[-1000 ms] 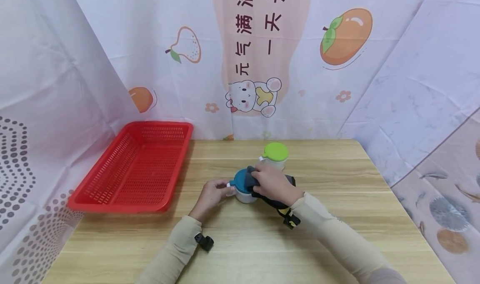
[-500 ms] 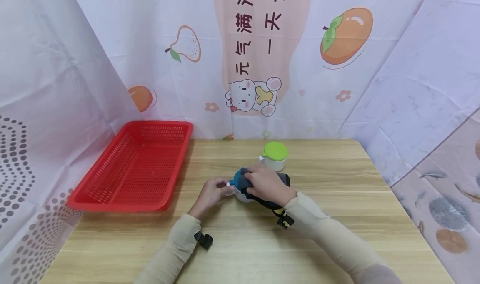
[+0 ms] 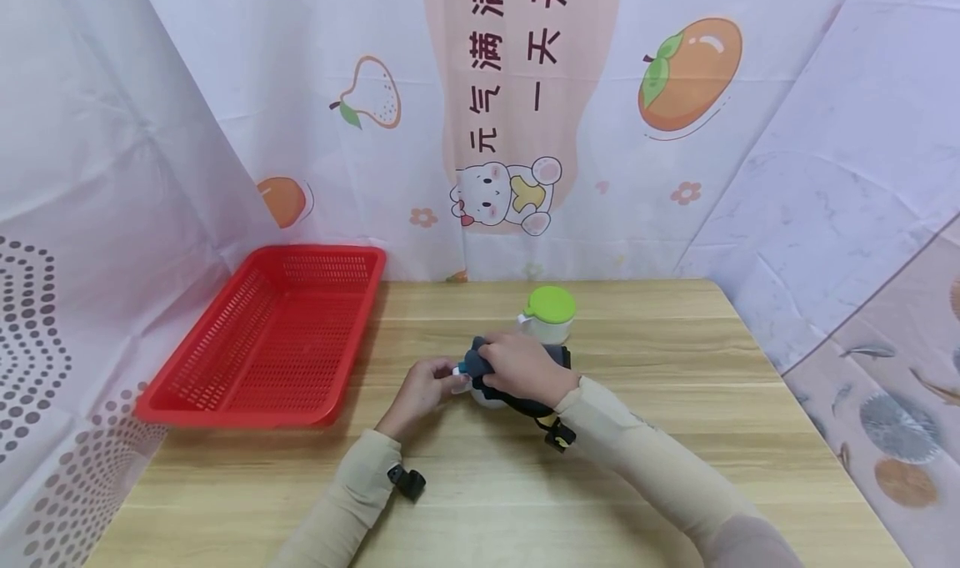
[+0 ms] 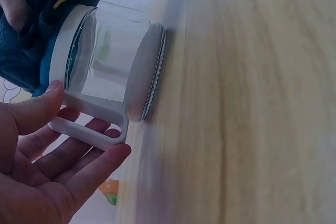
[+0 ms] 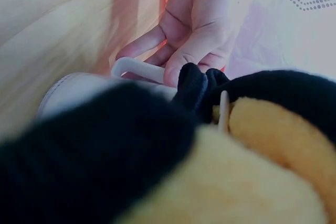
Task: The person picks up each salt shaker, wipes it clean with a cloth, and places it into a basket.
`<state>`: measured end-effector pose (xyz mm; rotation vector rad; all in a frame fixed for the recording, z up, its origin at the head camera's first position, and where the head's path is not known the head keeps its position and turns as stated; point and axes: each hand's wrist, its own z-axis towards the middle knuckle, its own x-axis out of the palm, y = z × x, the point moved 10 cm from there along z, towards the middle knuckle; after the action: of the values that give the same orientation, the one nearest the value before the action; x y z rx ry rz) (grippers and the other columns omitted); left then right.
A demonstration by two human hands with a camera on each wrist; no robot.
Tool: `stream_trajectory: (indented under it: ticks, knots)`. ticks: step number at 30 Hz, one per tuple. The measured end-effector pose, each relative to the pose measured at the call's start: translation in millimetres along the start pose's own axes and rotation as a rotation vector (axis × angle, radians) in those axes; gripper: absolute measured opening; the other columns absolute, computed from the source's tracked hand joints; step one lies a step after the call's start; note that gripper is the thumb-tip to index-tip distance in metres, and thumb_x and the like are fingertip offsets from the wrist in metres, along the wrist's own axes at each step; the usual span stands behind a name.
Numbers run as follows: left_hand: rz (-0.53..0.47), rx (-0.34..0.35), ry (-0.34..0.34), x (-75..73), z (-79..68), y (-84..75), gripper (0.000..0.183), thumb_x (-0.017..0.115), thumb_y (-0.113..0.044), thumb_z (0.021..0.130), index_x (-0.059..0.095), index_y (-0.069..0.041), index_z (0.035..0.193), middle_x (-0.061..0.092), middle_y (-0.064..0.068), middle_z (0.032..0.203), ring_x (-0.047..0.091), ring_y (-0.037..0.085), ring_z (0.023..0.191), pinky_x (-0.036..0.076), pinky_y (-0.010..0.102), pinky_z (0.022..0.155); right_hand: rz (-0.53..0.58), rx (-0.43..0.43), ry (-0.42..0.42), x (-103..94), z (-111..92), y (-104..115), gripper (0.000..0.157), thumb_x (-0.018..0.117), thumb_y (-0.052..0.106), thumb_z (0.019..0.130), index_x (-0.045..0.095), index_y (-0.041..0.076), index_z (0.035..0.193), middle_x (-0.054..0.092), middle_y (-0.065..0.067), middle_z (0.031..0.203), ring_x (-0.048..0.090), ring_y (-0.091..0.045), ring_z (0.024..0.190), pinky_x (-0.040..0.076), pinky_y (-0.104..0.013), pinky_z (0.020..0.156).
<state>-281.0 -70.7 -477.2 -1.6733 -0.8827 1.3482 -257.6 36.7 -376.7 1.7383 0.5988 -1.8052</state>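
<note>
A clear jar (image 4: 115, 48) with a white side handle (image 4: 97, 109) and a blue lid stands upright on the wooden table. My left hand (image 3: 418, 394) pinches that handle, thumb on one side and fingers on the other. Over the lid, my right hand (image 3: 527, 369) grips a bunched dark cloth (image 4: 23, 51), which hides most of the blue top. Yellow patches of the cloth (image 5: 262, 177) fill much of the right wrist view. Just behind the right hand is a second jar (image 3: 551, 308) with a bright green lid and white handle.
A red perforated plastic basket (image 3: 288, 347) sits at the left of the wooden table (image 3: 660, 368). A printed white curtain (image 3: 600, 243) hangs along the table's back edge. Each wrist wears a small black camera (image 3: 408, 482).
My right hand has slid left with the dark cloth across the blue lid, covering more of it, toward the handle side. My left hand stays on the handle.
</note>
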Motion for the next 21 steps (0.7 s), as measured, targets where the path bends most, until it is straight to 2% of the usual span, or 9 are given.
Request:
stream_trajectory:
  ticks: [6, 14, 21]
  knots:
    - [0.018, 0.01, -0.003, -1.2, 2.4, 0.6, 0.007, 0.067, -0.01, 0.09, 0.073, -0.009, 0.093, 0.068, 0.003, 0.088, 0.056, 0.015, 0.08, 0.045, 0.026, 0.069, 0.022, 0.014, 0.017, 0.4, 11, 2, 0.024, 0.074, 0.025, 0.086, 0.073, 0.006, 0.101, 0.066, -0.005, 0.097, 0.064, -0.018, 0.085, 0.057, -0.033, 0.079]
    - [0.012, 0.052, -0.004, -1.1, 3.5, -2.9, 0.004, 0.068, -0.004, 0.086, 0.071, -0.006, 0.088, 0.066, 0.002, 0.08, 0.054, 0.012, 0.073, 0.044, 0.026, 0.067, 0.011, 0.012, -0.002, -2.4, 26, 5, 0.018, 0.075, 0.025, 0.084, 0.073, 0.008, 0.091, 0.066, -0.004, 0.088, 0.058, -0.016, 0.072, 0.052, -0.031, 0.062]
    - [0.014, 0.07, -0.004, -0.5, 3.8, -3.9, 0.005, 0.07, -0.008, 0.086, 0.072, -0.008, 0.091, 0.066, 0.001, 0.079, 0.054, 0.012, 0.074, 0.044, 0.026, 0.067, -0.011, 0.073, 0.014, 0.3, 34, -1, 0.018, 0.075, 0.026, 0.084, 0.073, 0.01, 0.091, 0.068, -0.003, 0.091, 0.062, -0.02, 0.079, 0.053, -0.035, 0.062]
